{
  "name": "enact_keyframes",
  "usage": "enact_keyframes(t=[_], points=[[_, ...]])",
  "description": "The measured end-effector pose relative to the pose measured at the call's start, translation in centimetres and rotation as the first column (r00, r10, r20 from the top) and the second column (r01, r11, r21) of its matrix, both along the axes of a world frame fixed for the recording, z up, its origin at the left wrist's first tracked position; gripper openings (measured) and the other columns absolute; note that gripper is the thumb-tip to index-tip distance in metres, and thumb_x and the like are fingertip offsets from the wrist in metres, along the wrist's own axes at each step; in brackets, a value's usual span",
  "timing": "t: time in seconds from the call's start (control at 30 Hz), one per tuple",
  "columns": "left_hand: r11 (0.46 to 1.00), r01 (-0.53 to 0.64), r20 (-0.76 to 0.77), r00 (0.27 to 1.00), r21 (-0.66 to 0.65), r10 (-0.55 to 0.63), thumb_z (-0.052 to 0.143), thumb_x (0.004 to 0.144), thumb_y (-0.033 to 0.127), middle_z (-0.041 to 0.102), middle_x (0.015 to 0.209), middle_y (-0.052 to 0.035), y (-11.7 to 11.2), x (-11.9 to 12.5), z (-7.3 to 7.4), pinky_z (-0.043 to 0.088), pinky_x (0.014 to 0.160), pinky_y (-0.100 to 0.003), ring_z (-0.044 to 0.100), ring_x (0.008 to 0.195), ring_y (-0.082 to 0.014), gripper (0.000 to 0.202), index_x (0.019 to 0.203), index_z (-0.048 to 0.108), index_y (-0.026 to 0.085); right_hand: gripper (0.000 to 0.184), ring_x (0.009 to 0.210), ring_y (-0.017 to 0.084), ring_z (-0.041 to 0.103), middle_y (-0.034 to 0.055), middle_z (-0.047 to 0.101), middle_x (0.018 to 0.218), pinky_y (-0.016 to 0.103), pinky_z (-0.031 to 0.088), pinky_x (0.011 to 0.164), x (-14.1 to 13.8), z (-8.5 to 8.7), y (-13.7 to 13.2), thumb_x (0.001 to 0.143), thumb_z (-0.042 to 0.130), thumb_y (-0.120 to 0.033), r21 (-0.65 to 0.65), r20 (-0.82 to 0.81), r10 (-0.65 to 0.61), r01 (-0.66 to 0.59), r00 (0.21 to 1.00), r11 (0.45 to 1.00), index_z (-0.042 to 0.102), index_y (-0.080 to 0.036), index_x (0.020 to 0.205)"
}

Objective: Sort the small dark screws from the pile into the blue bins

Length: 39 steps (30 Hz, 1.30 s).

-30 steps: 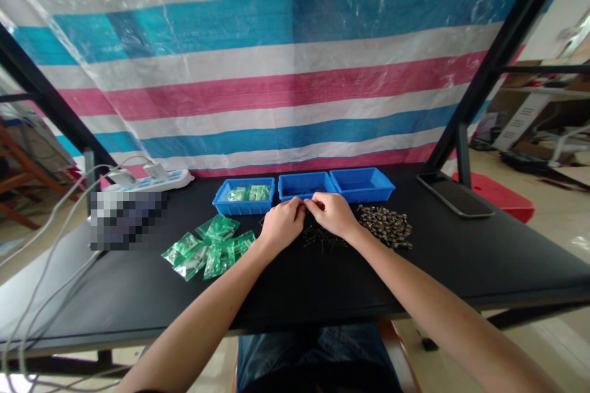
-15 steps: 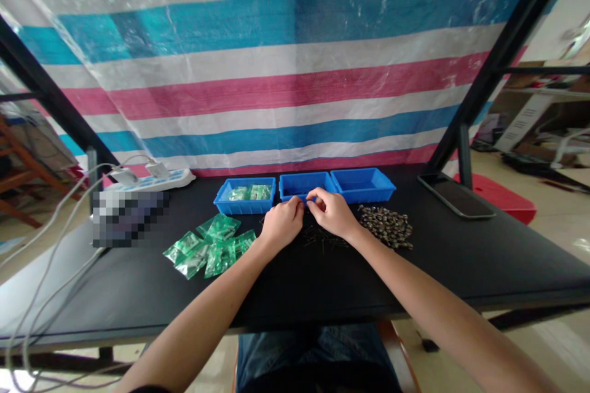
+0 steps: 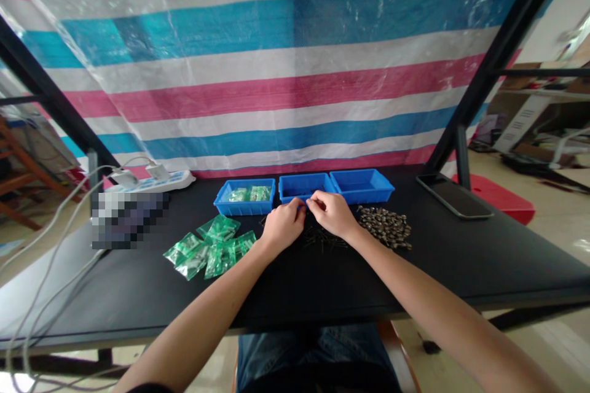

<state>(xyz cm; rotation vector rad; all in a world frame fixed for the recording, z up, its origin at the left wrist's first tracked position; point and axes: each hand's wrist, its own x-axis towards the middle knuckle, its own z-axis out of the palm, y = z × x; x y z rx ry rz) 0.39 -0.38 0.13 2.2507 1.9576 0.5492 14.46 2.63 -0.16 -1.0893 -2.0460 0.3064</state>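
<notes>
My left hand (image 3: 284,224) and my right hand (image 3: 330,212) are close together at the front rim of the middle blue tray (image 3: 306,182). Both have their fingers pinched; whatever lies between the fingertips is too small and hidden to name. Below my right hand a scatter of thin dark screws (image 3: 322,237) lies on the black table. A heap of small brownish metal pieces (image 3: 385,227) sits to the right of that wrist. Left of my left forearm are several green-and-clear plastic packets (image 3: 221,256).
The left blue tray (image 3: 245,207) holds more green packets; the right blue tray (image 3: 362,185) adjoins the middle one. A phone (image 3: 454,196) lies at the right. A white power strip (image 3: 177,180) with plugs and cables (image 3: 55,242) occupies the left. Striped sheeting (image 3: 286,73) hangs behind.
Both hands stay almost in place at the middle tray, fingers still pinched. The view has shifted very slightly; the things on the table have not moved.
</notes>
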Motion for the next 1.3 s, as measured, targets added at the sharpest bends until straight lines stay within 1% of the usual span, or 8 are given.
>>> enact_keyframes(t=[0.13,0.23,0.3,0.4,0.63,0.87,1.1,1.3], points=[[1.000,0.008,-0.015,1.000,-0.004,-0.008,0.030,0.090,0.033,0.068,0.088,-0.0054,0.00,0.03,-0.11,0.045,0.066,-0.028,0.065,0.083,-0.0224,0.029,0.100,0.055,0.023,0.011,0.050,0.011,0.049,-0.0028,0.052,0.053,0.022,0.032,0.051,0.02,-0.15,0.09,0.081,0.050,-0.025,-0.011,-0.024,0.009,-0.010,1.000,1.000,0.057,-0.018,0.077],[1.000,0.014,-0.005,1.000,-0.005,-0.014,0.029,0.090,0.032,0.068,0.083,-0.0041,0.09,0.00,-0.24,0.044,0.065,-0.028,0.065,0.081,-0.0218,0.028,0.096,0.055,0.023,0.008,0.050,0.011,0.049,-0.0040,0.051,0.053,0.022,0.034,0.052,0.05,-0.31,0.21,0.079,0.051,-0.022,-0.002,-0.032,0.050,-0.050,0.998,0.999,0.057,-0.018,0.084],[1.000,0.019,0.012,1.000,-0.002,-0.019,0.029,0.090,0.032,0.068,0.083,-0.0034,0.18,-0.02,-0.30,0.044,0.064,-0.027,0.065,0.081,-0.0217,0.028,0.096,0.055,0.023,0.008,0.049,0.011,0.048,-0.0045,0.050,0.052,0.022,0.034,0.052,0.06,-0.37,0.25,0.079,0.051,-0.019,0.007,-0.021,0.074,-0.074,0.997,0.997,0.057,-0.018,0.084],[1.000,0.018,0.020,1.000,-0.005,-0.018,0.028,0.090,0.032,0.068,0.083,-0.0036,0.25,-0.03,-0.33,0.044,0.065,-0.028,0.065,0.082,-0.0221,0.029,0.099,0.054,0.023,0.008,0.048,0.010,0.046,-0.0044,0.048,0.052,0.022,0.034,0.052,0.05,-0.34,0.22,0.079,0.050,-0.018,0.009,-0.005,0.075,-0.075,0.997,0.997,0.057,-0.018,0.082],[1.000,0.015,-0.031,0.999,-0.015,-0.015,0.032,0.089,0.034,0.068,0.085,-0.0055,0.20,0.00,-0.28,0.044,0.065,-0.028,0.065,0.082,-0.0221,0.026,0.098,0.054,0.022,0.009,0.050,0.011,0.048,-0.0030,0.051,0.053,0.022,0.033,0.051,0.03,-0.12,0.13,0.080,0.051,-0.024,0.014,-0.012,0.015,-0.015,1.000,1.000,0.056,-0.018,0.075],[0.999,0.047,-0.030,0.998,-0.022,-0.047,0.033,0.088,0.033,0.067,0.086,-0.0052,0.21,-0.06,-0.25,0.044,0.066,-0.027,0.064,0.083,-0.0213,0.025,0.092,0.055,0.021,0.010,0.051,0.011,0.049,-0.0024,0.053,0.054,0.022,0.034,0.051,0.05,-0.11,0.18,0.080,0.051,-0.025,0.019,-0.010,0.015,-0.015,1.000,1.000,0.056,-0.018,0.074],[0.998,0.056,-0.022,0.998,-0.038,-0.057,0.036,0.088,0.033,0.068,0.091,-0.0044,0.00,-0.04,0.13,0.044,0.069,-0.027,0.063,0.087,-0.0208,0.025,0.094,0.057,0.023,0.009,0.051,0.012,0.050,-0.0027,0.053,0.055,0.022,0.035,0.052,0.00,0.01,0.01,0.080,0.051,-0.024,0.017,-0.011,0.029,-0.029,1.000,0.999,0.056,-0.018,0.076],[0.997,0.077,-0.014,0.997,-0.005,-0.077,0.035,0.088,0.033,0.068,0.089,-0.0041,0.00,-0.07,-0.03,0.044,0.067,-0.027,0.064,0.085,-0.0212,0.026,0.091,0.058,0.023,0.009,0.051,0.012,0.049,-0.0029,0.052,0.055,0.022,0.034,0.053,-0.01,-0.03,0.12,0.081,0.050,-0.022,0.020,-0.007,0.043,-0.043,0.999,0.999,0.057,-0.018,0.077]])
